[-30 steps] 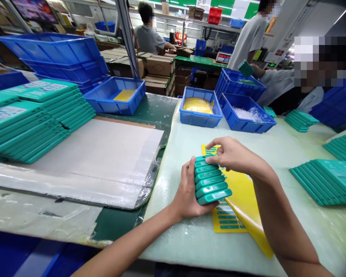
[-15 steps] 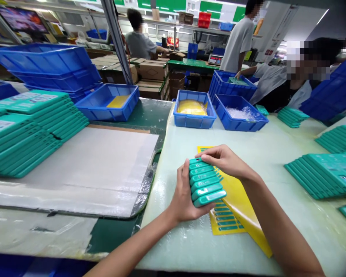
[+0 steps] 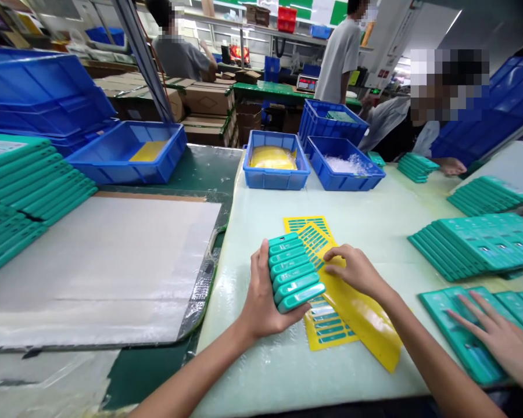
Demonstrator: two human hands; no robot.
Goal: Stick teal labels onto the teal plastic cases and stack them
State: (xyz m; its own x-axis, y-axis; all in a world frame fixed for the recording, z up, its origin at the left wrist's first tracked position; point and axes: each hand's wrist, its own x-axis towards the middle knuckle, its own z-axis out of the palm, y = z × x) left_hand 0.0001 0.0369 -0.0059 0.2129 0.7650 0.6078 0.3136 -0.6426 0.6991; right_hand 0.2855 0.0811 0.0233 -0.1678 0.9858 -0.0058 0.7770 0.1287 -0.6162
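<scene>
My left hand (image 3: 261,296) is wrapped round a stack of several teal plastic cases (image 3: 294,270), tilted so that their narrow rounded sides face up. Small glossy labels seem to lie on some of those sides. To the right, my right hand (image 3: 353,270) hovers over a yellow sticker sheet (image 3: 361,325), thumb and forefinger bent and a little apart, with nothing visible between them. Rows of teal strip stickers cover part of this sheet. Beneath it lies a second yellow sticker sheet (image 3: 331,337), crossing at an angle and partly hidden.
A co-worker's hand (image 3: 497,337) rests on teal panels (image 3: 466,342) at the right. Stacked panels (image 3: 483,244) stand behind, and more piles (image 3: 21,191) at the far left. Blue bins (image 3: 276,180) line the back. A white board (image 3: 126,255) lies at the left.
My right hand has left the top case of the stack and moved down and right over the yellow sheet. The view has turned right, and a co-worker's hand has appeared at lower right.
</scene>
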